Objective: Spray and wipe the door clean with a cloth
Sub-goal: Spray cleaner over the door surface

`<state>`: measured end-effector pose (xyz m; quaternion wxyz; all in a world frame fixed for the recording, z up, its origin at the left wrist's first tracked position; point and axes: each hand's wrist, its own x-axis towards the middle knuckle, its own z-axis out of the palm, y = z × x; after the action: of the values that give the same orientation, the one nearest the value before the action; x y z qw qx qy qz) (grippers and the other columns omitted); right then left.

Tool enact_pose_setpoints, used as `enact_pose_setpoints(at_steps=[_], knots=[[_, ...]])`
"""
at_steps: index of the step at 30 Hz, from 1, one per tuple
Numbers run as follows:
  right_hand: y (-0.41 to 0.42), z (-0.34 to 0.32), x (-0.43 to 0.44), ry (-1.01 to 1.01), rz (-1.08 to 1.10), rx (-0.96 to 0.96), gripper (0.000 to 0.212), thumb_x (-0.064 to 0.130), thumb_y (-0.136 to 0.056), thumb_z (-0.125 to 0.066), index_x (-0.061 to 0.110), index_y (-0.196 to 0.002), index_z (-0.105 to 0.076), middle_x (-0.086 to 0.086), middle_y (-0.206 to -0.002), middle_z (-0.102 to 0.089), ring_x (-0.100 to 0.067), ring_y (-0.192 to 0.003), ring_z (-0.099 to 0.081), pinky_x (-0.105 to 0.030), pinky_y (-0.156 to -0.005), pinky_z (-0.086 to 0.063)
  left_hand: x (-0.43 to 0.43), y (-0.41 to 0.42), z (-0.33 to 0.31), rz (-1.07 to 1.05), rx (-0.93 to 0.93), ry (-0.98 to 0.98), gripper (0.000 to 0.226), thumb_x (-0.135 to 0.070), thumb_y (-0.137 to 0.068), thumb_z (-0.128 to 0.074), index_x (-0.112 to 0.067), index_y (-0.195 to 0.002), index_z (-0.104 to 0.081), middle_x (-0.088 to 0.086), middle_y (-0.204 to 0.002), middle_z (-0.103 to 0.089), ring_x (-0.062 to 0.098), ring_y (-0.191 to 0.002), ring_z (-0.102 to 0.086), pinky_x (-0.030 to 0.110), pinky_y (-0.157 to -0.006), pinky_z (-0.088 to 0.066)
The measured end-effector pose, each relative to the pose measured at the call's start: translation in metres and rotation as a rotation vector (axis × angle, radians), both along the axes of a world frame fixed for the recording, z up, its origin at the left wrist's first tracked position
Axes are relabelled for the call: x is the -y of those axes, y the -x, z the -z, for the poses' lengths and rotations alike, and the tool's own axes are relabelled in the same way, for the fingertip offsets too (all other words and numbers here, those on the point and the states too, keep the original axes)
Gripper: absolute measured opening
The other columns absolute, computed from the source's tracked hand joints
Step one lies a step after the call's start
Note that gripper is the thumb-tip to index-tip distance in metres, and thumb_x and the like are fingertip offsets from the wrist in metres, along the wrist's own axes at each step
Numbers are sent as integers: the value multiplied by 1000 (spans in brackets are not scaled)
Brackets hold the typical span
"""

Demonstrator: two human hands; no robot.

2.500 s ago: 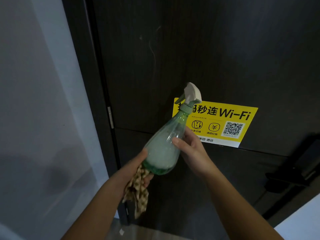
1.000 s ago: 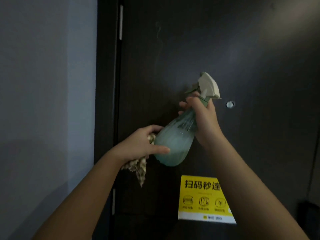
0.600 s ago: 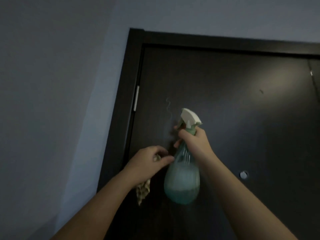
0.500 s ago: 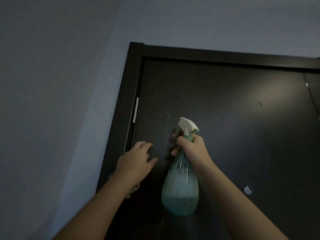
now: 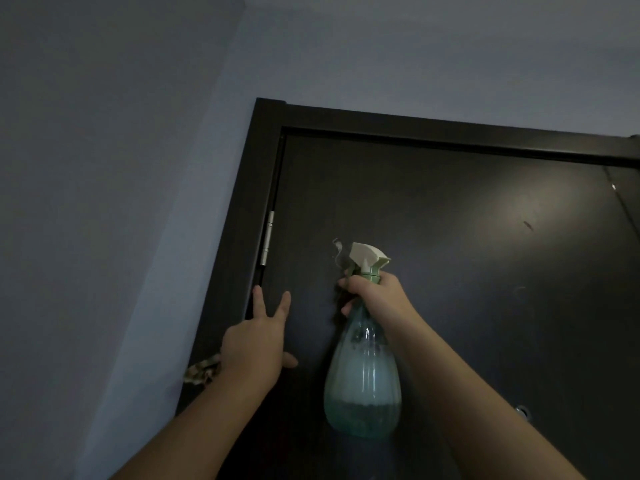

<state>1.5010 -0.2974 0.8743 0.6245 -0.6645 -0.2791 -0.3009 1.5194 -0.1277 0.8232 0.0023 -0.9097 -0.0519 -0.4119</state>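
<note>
Lower centre of the frame, the right hand (image 5: 375, 297) has its fingers clamped round the neck of the green spray bottle (image 5: 363, 386). Partly filled, the bottle likely hangs bottom-heavy, and its smooth plastic may turn slippery when wet, so the neck is the sound hold. The left hand (image 5: 254, 344) spreads two straight fingers against the dark door (image 5: 467, 237). The soft, light patterned cloth (image 5: 202, 370) pokes out at its left, seemingly pinched under hidden fingers.
</note>
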Motion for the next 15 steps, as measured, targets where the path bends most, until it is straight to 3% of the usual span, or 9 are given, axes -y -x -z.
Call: enact_pose_setpoints(at_steps=[9, 15], knots=[[6, -12, -12, 0, -27, -4, 5, 7, -85, -61, 3, -88, -60, -10, -49, -60, -16, -40, -57, -21, -43, -45, 1, 0, -2, 6, -19, -3, 106, -56, -81, -64, -36, -149, 14, 15, -157, 21, 25, -112, -57, 33, -75, -48], [9, 0, -5, -23, -24, -46, 9, 6, -85, -62, 1, -92, -62, -10, -51, -59, -16, -39, -56, -19, -40, -42, -2, -1, 2, 31, 6, -3, 104, -56, -83, -63, -36, -149, 15, 14, -157, 22, 23, -107, -58, 30, -69, -45]])
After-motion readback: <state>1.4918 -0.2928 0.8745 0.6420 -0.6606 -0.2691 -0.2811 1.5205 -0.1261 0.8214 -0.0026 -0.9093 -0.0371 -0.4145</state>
